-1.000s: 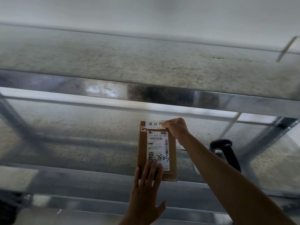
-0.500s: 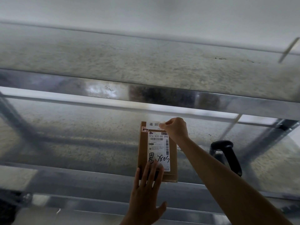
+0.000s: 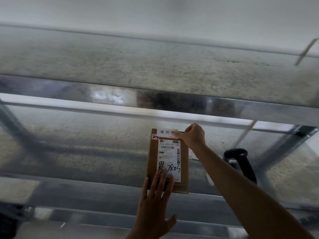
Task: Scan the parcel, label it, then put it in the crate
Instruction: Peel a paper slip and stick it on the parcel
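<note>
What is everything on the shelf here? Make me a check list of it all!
Surface: speckled shelf board in a metal rack.
Job's things: brown parcel lying flat, shipping label on top; small white sticker at its far edge; black scanner to the right.
Clutter: nothing seen.
Grippers: left hand flat on the parcel's near end; right hand pinching the sticker's end.
Cables: nothing seen.
Surroundings: pale wall behind; no crate in view.

Brown parcel (image 3: 167, 161), white black-printed labels (image 3: 169, 160), black scanner (image 3: 241, 163), perhaps grey speckled shelf (image 3: 86, 152)
</note>
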{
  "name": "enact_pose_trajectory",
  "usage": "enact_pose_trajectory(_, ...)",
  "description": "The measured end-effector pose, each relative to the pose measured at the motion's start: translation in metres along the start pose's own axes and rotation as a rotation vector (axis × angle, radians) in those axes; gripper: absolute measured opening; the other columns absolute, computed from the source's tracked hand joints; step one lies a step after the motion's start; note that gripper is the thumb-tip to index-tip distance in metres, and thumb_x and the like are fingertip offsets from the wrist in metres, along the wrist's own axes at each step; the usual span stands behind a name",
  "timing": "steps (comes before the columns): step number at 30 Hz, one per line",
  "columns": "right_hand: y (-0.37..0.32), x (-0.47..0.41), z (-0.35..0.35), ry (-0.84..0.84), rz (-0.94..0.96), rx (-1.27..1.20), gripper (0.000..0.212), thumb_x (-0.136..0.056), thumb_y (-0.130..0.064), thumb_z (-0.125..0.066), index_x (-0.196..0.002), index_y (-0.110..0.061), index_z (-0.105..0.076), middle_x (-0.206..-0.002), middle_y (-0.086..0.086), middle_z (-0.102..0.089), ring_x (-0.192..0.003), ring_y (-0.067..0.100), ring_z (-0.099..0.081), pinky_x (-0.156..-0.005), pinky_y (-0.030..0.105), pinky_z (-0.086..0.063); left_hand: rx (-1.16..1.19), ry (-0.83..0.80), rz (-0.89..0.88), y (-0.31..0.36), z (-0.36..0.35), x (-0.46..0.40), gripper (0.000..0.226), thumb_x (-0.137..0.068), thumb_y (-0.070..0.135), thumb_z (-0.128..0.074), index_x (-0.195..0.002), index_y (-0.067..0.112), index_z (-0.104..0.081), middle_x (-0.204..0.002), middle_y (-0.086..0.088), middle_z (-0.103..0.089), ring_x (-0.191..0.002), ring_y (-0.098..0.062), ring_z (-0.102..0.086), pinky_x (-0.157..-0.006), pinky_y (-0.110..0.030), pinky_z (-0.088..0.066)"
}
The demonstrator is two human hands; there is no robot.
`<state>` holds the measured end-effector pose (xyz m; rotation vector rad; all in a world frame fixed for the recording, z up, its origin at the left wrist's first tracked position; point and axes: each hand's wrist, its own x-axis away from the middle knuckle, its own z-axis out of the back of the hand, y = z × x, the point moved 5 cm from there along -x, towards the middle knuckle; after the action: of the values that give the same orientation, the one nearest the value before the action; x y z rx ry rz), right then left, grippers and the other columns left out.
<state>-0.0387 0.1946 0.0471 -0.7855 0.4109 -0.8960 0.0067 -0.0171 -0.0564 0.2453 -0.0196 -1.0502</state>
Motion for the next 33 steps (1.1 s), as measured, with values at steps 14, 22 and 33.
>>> enact_pose_trajectory(14,-0.027,0.085,-0.071,-0.063,0.863,0.621,0.054,-0.094,-0.043,-0.032,-0.141,-0.019,-0.039,-0.152,0.002,-0.034,-0.143,0.020,-0.024,-0.115,0.054,-0.001,-0.022,0.002,0.002,0.001,-0.001,0.005,0.100,-0.060,0.076,-0.047,-0.141,0.020,-0.032,-0.151,-0.007,-0.023,-0.141,-0.025,-0.007,-0.110,-0.045,-0.006)
enact_pose_trajectory(22,-0.003,0.082,-0.053,-0.125,0.899,0.587,0.065,-0.093,-0.048,-0.030,-0.149,-0.019,-0.014,-0.157,0.002,-0.018,-0.145,0.019,-0.014,-0.117,0.051,-0.004,-0.050,0.001,-0.019,0.000,0.001,0.006,0.104,-0.059,0.080,-0.047,-0.142,0.019,-0.034,-0.152,-0.009,-0.021,-0.140,-0.029,-0.017,-0.106,-0.049,-0.016)
enact_pose_trajectory(33,-0.020,0.078,-0.061,-0.087,0.867,0.808,0.064,-0.091,-0.054,-0.022,-0.143,-0.020,-0.033,-0.148,0.004,-0.042,-0.132,0.029,-0.042,-0.111,0.062,-0.017,-0.048,-0.054,0.002,0.001,0.000,0.005,0.107,-0.059,0.083,-0.044,-0.143,0.018,-0.034,-0.153,-0.012,-0.025,-0.140,-0.029,-0.018,-0.111,-0.047,-0.005)
